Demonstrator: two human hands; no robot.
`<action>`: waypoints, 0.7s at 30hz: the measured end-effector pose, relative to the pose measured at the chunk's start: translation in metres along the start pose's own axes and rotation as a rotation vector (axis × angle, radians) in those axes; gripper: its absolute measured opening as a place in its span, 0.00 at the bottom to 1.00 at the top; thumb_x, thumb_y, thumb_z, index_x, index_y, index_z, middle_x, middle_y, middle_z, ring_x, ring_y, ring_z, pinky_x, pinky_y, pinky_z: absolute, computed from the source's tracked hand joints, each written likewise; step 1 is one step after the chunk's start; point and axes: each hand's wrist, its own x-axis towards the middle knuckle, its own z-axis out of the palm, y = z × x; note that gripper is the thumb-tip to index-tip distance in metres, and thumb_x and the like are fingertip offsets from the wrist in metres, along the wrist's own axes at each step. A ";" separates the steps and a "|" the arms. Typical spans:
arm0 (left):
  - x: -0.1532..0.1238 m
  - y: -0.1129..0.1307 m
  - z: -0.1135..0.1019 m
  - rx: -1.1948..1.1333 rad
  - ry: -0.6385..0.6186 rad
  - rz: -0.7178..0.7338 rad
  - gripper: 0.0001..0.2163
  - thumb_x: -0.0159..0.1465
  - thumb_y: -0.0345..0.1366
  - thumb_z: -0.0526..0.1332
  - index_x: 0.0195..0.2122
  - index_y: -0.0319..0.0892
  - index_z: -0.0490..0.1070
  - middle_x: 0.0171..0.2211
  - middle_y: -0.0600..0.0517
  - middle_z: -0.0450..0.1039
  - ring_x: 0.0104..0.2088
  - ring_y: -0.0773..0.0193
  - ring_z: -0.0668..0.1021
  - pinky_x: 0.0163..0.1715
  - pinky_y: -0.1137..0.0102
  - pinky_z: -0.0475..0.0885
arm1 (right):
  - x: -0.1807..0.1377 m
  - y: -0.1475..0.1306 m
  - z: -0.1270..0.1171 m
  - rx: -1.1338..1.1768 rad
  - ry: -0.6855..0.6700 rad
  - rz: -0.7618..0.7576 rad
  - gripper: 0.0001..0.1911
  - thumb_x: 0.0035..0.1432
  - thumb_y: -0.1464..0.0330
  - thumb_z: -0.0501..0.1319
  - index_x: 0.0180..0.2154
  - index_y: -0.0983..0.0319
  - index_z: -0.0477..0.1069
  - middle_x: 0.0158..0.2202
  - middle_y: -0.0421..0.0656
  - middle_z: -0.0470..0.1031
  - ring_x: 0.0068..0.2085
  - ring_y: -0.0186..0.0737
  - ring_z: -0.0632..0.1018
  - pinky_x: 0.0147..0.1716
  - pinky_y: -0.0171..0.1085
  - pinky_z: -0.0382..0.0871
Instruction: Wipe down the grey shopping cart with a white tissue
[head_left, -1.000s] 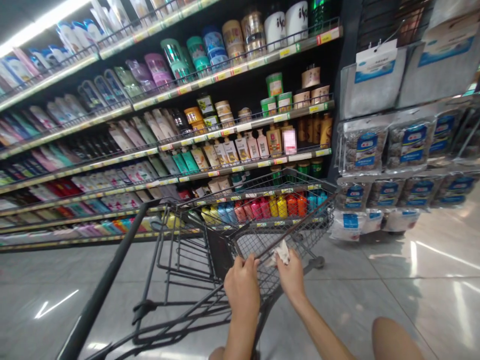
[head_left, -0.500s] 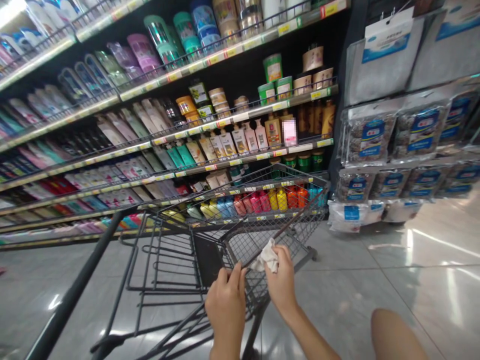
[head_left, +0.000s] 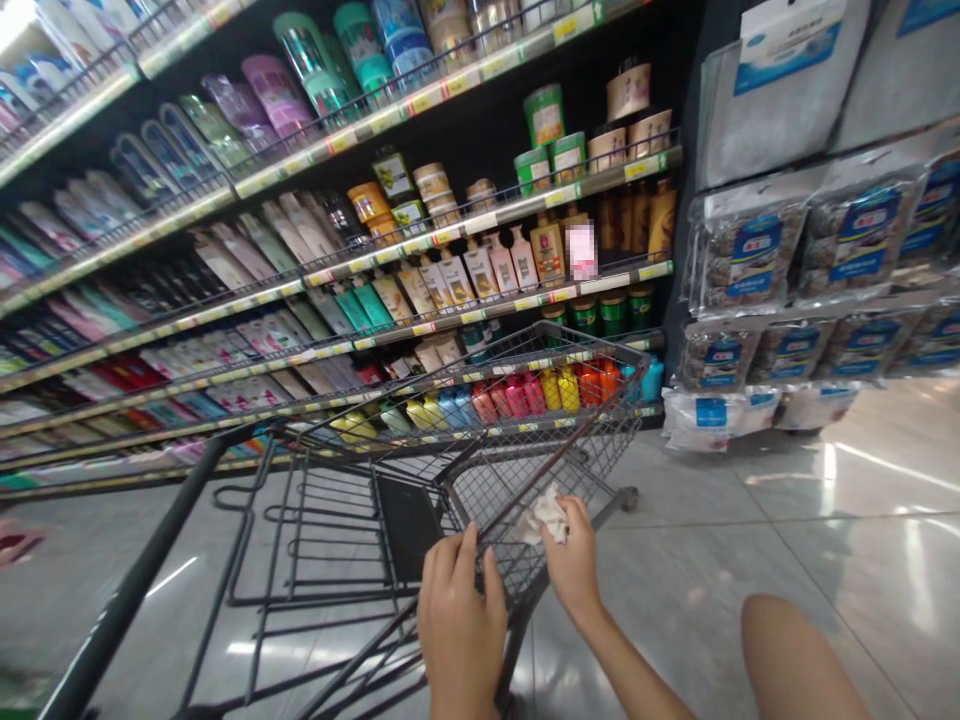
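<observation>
A dark wire shopping cart [head_left: 525, 400] stands in front of me in a shop aisle, its basket bare. My left hand [head_left: 459, 610] grips the near corner rim of the basket, fingers curled over the wire. My right hand [head_left: 574, 560] is closed on a crumpled white tissue [head_left: 546, 514] and presses it against the cart's rim just right of the left hand. The cart's black handle bar [head_left: 142, 580] runs off to the lower left.
Tall shelves [head_left: 337, 270] of bottles, tubs and jars fill the left and centre. A rack of bagged goods [head_left: 810, 280] hangs on the right. Glossy grey floor tiles [head_left: 750, 580] spread to the right. My bare knee [head_left: 795, 660] shows at bottom right.
My view has dropped and drifted, so the shelves sit higher in frame. Both hands stay on the cart rim; the right hand with the tissue has shifted slightly along it.
</observation>
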 end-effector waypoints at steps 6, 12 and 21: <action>0.005 0.022 0.020 0.050 -0.125 0.014 0.16 0.62 0.34 0.56 0.51 0.36 0.66 0.37 0.45 0.71 0.38 0.59 0.72 0.38 0.65 0.67 | -0.002 0.037 0.000 -0.056 -0.014 0.076 0.05 0.47 0.72 0.56 0.30 0.60 0.67 0.32 0.42 0.68 0.36 0.43 0.71 0.38 0.39 0.65; 0.007 0.027 0.027 0.036 -0.068 -0.040 0.15 0.59 0.32 0.56 0.47 0.36 0.68 0.34 0.46 0.70 0.35 0.58 0.72 0.35 0.64 0.64 | -0.006 0.063 0.001 -0.082 0.039 0.102 0.04 0.46 0.70 0.57 0.29 0.60 0.67 0.31 0.42 0.68 0.36 0.43 0.72 0.37 0.39 0.66; 0.006 0.028 0.032 0.027 -0.035 -0.048 0.16 0.57 0.30 0.55 0.47 0.37 0.68 0.32 0.48 0.70 0.35 0.58 0.72 0.35 0.64 0.63 | -0.001 0.099 0.001 -0.057 0.176 0.469 0.10 0.44 0.60 0.58 0.24 0.61 0.67 0.21 0.41 0.70 0.25 0.44 0.72 0.27 0.39 0.66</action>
